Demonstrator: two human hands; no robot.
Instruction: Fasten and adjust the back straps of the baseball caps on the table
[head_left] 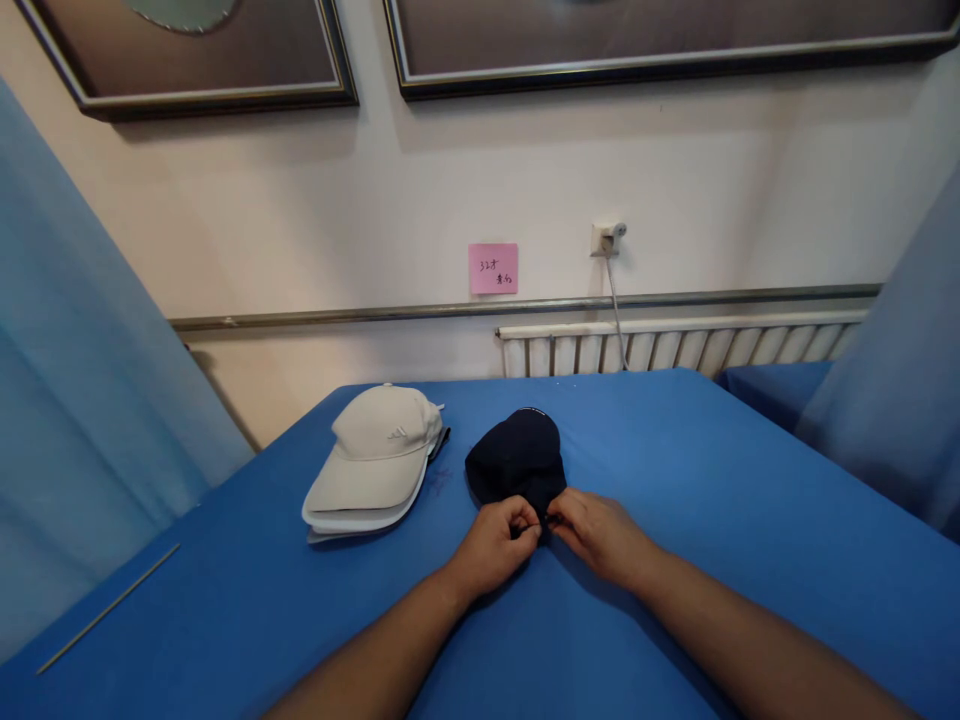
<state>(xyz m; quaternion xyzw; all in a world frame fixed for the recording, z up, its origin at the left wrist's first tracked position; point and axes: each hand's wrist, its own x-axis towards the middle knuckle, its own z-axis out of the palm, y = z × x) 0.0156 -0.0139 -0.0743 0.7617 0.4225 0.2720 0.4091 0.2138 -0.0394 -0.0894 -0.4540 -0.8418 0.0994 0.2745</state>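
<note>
A dark navy cap (pixel 517 455) lies on the blue-covered table (pixel 675 470), its near end between my two hands. My left hand (pixel 495 540) is closed in a pinch at that near end, on what looks like the cap's strap. Close beside it, my right hand (pixel 596 530) pinches the other side of the same end. The fingers hide the exact part they grip. To the left sits a stack of caps, topped by a cream cap (pixel 382 440) with a small logo; paler brims show beneath it.
A thin stick (pixel 109 608) lies near the table's left edge. Blue curtains (pixel 82 380) hang on both sides. Behind the table are a radiator (pixel 675 345), a rail (pixel 375 314), a plugged-in socket (pixel 606 240), a pink note (pixel 493 268) and framed pictures.
</note>
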